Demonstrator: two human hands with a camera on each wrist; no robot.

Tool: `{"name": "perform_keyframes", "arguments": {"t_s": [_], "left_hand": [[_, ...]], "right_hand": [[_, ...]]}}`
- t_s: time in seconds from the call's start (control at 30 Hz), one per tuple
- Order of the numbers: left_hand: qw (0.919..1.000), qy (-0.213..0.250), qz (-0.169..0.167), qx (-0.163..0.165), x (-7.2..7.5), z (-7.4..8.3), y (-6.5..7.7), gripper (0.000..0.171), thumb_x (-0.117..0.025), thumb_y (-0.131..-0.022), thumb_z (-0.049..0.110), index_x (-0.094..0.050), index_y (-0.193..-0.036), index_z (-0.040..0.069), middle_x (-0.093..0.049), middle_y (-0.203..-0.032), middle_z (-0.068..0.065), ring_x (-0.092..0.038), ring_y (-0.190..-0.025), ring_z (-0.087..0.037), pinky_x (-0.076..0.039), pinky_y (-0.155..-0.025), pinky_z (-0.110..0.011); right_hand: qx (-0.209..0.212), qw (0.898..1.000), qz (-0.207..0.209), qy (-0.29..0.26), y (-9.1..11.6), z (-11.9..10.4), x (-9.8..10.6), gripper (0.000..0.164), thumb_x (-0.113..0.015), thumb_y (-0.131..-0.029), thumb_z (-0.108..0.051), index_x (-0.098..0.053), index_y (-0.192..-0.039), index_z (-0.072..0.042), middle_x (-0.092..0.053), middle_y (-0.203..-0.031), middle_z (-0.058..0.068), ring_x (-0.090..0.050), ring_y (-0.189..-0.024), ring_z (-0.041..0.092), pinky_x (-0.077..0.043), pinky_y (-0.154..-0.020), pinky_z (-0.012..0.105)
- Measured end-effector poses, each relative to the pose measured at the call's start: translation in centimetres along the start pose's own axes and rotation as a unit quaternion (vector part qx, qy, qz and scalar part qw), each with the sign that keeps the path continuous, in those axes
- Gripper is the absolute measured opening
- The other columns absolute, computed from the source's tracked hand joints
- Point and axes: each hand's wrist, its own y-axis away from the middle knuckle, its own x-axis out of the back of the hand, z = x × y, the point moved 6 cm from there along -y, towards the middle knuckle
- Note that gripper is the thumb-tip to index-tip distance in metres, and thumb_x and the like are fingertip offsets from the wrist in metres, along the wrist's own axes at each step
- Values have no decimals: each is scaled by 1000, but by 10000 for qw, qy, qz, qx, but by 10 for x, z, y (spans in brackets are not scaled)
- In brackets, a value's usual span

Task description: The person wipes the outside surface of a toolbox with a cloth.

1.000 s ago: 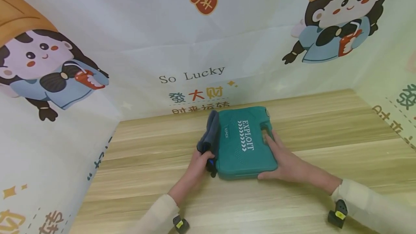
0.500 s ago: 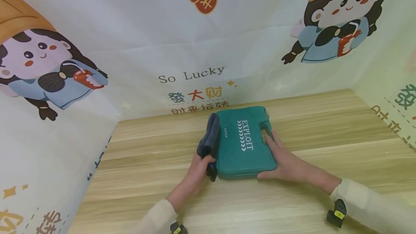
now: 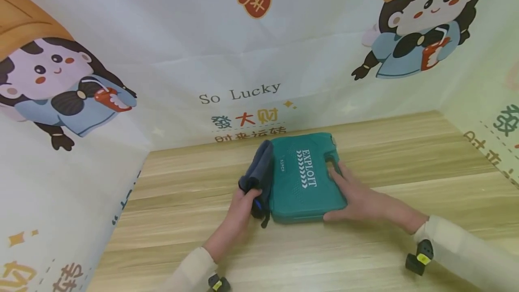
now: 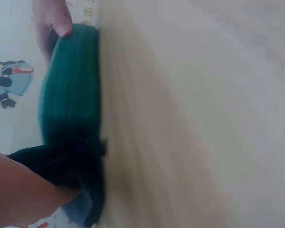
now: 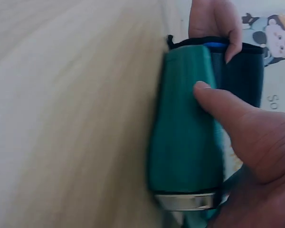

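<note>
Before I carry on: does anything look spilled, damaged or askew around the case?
Nothing stands out. The green case lies flat on the table, its lettering merely turned sideways, and the left hand holds the blue fabric item beside it. No spill or damage shows.

The left arm and right arm both reach forward. The left hand is curled in a grip, its thumb on top. The right hand grips too, with its thumb spread wide.
</note>
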Motion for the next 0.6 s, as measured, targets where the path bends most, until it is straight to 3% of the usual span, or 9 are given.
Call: {"name": "perform_keyframes", "arguments": {"t_s": [0.17, 0.37, 0.5, 0.6], "left_hand": [[9997, -36, 203, -113, 9, 24, -4, 52, -53, -84, 13, -35, -129, -4, -42, -128, -17, -43, -113, -26, -34, -96, -38], [9968, -172, 280, -730, 6, 66, -3, 45, -52, -86, 8, -43, -129, 1, -48, -128, -11, -47, -112, -23, -38, -93, -39], [9915, -290, 122, -1263, -12, 84, 0, 34, -56, -87, 8, -53, -121, 2, -54, -121, -11, -51, -107, -21, -41, -90, -38], [9843, -210, -291, -1726, -35, 91, 3, 33, -60, -88, 10, -58, -121, 6, -57, -121, -6, -52, -108, -18, -42, -90, -36]], "right_hand": [[114, 9996, 236, 89, -3, -9, 13, 104, -63, -76, -61, -16, -145, 0, -11, -148, 26, -12, -132, 43, -24, -100, 57], [412, 9963, 475, -580, -10, -29, 20, 83, -56, -84, -57, -22, -146, -13, -25, -147, 16, -34, -126, 34, -32, -97, 50], [547, 9915, 595, -1018, -17, -43, 20, 79, -55, -85, -57, -18, -147, -25, -26, -148, 6, -35, -127, 28, -35, -97, 45], [759, 9816, 700, -1604, -23, -54, 20, 80, -58, -86, -50, -10, -148, -30, -19, -150, -1, -31, -129, 24, -34, -98, 41]]}}
